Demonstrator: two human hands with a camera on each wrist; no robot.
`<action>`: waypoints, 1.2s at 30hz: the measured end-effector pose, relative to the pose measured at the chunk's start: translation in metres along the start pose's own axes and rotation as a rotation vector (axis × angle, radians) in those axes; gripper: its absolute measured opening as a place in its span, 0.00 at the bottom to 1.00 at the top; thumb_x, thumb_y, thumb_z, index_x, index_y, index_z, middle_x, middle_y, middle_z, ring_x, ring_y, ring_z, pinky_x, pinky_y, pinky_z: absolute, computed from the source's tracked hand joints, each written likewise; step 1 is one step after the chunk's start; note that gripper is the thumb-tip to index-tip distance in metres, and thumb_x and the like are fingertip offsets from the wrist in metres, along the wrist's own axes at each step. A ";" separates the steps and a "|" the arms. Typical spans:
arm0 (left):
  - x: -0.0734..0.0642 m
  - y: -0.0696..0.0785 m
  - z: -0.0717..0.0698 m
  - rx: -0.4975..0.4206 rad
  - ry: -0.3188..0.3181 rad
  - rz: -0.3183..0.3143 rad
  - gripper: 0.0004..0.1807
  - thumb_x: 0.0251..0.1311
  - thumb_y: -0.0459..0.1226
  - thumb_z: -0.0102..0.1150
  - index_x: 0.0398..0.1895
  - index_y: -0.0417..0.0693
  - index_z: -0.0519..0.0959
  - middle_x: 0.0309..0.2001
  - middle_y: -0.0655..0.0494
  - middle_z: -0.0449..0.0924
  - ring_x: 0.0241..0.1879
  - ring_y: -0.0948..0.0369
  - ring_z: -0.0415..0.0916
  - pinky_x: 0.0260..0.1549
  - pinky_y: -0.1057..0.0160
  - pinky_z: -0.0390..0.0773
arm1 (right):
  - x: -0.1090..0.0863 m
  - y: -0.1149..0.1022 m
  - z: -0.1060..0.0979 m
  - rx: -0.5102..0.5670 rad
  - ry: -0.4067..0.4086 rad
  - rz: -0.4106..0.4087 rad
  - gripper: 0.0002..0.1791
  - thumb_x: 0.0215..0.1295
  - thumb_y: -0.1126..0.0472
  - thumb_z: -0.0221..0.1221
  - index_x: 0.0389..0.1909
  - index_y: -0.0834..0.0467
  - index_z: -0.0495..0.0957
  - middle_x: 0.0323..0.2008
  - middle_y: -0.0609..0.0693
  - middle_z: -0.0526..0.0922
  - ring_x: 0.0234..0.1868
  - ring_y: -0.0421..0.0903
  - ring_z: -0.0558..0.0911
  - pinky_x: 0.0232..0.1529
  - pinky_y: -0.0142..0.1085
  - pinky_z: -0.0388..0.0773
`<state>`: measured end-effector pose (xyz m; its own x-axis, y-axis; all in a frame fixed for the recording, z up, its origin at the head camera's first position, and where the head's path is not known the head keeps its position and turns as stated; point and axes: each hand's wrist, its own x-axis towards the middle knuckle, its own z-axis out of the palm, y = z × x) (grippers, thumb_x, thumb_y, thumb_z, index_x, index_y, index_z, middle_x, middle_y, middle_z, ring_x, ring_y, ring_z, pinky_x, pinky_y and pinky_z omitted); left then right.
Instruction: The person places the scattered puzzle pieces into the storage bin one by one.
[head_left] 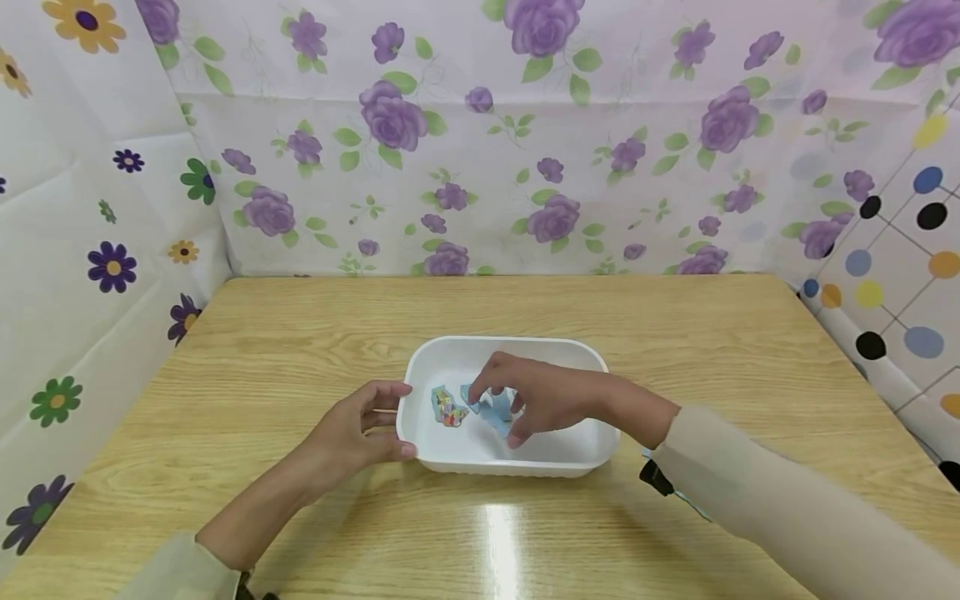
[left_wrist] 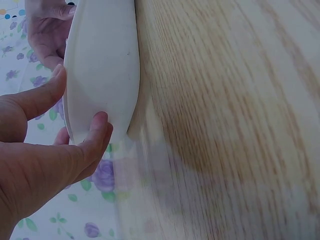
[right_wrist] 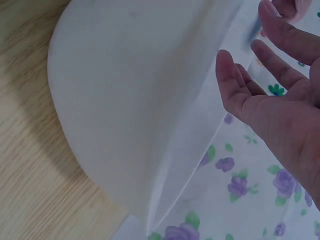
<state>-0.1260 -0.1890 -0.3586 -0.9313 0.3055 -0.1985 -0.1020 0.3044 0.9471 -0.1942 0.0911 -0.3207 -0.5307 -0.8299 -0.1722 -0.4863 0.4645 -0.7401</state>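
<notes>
In the head view a white plastic basin (head_left: 510, 468) with rounded corners stands on the wooden table. My left hand (head_left: 351, 429) holds its left end, fingertips and thumb on the rim and outer wall, as the left wrist view also shows. Over the inside of the basin hovers my right hand (head_left: 543, 396), its fingers spread and loosely bent with a gap between fingertips and thumb. Below it lie light blue flat pieces (head_left: 495, 417), partly hidden by the fingers. To their left is a multicoloured irregular piece (head_left: 448, 408); what kind of pieces these are is unclear.
The wooden table (head_left: 315, 333) runs back to a flower-print cloth (head_left: 465, 167). Printed cloths also hang at left and right. Near the right sleeve (head_left: 757, 483) show a black clip (head_left: 656, 477) and a thin bluish edge (head_left: 693, 506), mostly covered by the sleeve.
</notes>
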 end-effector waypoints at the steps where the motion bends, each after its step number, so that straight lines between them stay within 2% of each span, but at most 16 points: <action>1: 0.000 0.000 0.000 0.002 0.000 0.001 0.40 0.50 0.34 0.72 0.67 0.43 0.62 0.62 0.42 0.66 0.60 0.47 0.69 0.49 0.59 0.81 | 0.001 0.000 0.001 0.001 -0.007 0.000 0.31 0.49 0.72 0.71 0.56 0.53 0.75 0.54 0.53 0.68 0.55 0.53 0.70 0.51 0.39 0.79; 7: 0.000 0.001 0.000 0.009 -0.002 0.001 0.41 0.50 0.35 0.73 0.67 0.43 0.62 0.62 0.42 0.66 0.60 0.47 0.69 0.49 0.59 0.80 | -0.005 0.004 -0.002 -0.002 0.032 -0.006 0.28 0.51 0.70 0.70 0.55 0.54 0.76 0.53 0.52 0.71 0.54 0.53 0.71 0.51 0.41 0.79; 14: 0.000 0.000 0.001 0.004 -0.003 -0.006 0.40 0.51 0.33 0.72 0.66 0.42 0.62 0.62 0.41 0.66 0.60 0.47 0.69 0.49 0.59 0.80 | -0.027 0.012 -0.011 0.014 0.056 -0.029 0.27 0.57 0.66 0.67 0.58 0.53 0.74 0.55 0.49 0.73 0.54 0.53 0.73 0.51 0.41 0.79; 19: 0.000 0.000 -0.001 -0.005 -0.003 -0.002 0.41 0.50 0.34 0.72 0.67 0.41 0.62 0.62 0.40 0.66 0.61 0.45 0.68 0.49 0.59 0.81 | -0.041 0.025 -0.015 0.055 0.072 0.001 0.25 0.60 0.63 0.66 0.59 0.50 0.73 0.56 0.47 0.73 0.56 0.54 0.71 0.52 0.40 0.78; 27: 0.001 -0.001 -0.002 -0.002 0.002 0.003 0.41 0.49 0.34 0.73 0.66 0.41 0.62 0.61 0.41 0.67 0.61 0.46 0.69 0.48 0.59 0.81 | -0.072 0.035 -0.025 0.084 0.119 0.018 0.23 0.65 0.59 0.62 0.60 0.53 0.71 0.57 0.50 0.73 0.56 0.52 0.73 0.54 0.43 0.77; 31: 0.001 -0.001 -0.001 0.001 0.003 0.002 0.41 0.49 0.34 0.73 0.66 0.42 0.63 0.61 0.41 0.67 0.60 0.47 0.69 0.48 0.59 0.81 | -0.091 0.042 -0.028 0.080 0.159 0.022 0.21 0.66 0.57 0.61 0.58 0.52 0.72 0.55 0.49 0.75 0.54 0.49 0.75 0.53 0.39 0.77; 36: 0.001 -0.002 -0.001 -0.005 -0.004 0.004 0.40 0.50 0.33 0.72 0.66 0.41 0.63 0.61 0.41 0.67 0.60 0.47 0.69 0.48 0.59 0.81 | -0.115 0.053 -0.031 0.107 0.208 0.044 0.21 0.65 0.60 0.61 0.58 0.52 0.73 0.55 0.53 0.74 0.55 0.54 0.73 0.52 0.39 0.78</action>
<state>-0.1275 -0.1898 -0.3604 -0.9304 0.3098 -0.1960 -0.1004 0.2990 0.9490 -0.1811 0.2205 -0.3201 -0.6870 -0.7226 -0.0766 -0.3885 0.4544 -0.8016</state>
